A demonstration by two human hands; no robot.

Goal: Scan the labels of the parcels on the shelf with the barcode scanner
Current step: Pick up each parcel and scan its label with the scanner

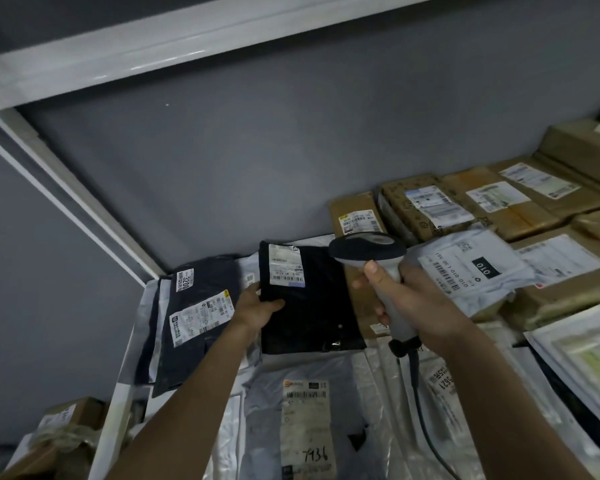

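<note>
Head view: left hand grips the black parcel by its edge; right hand wraps the barcode scanner, aimed at its label.

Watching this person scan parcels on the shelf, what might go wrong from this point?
The left hand grips only the edge of the black parcel, so it might slip or sag and tilt its label away from the barcode scanner. Several other labels lie close by, such as on the dark grey parcel, so the scanner in the right hand might read the wrong one.
</note>
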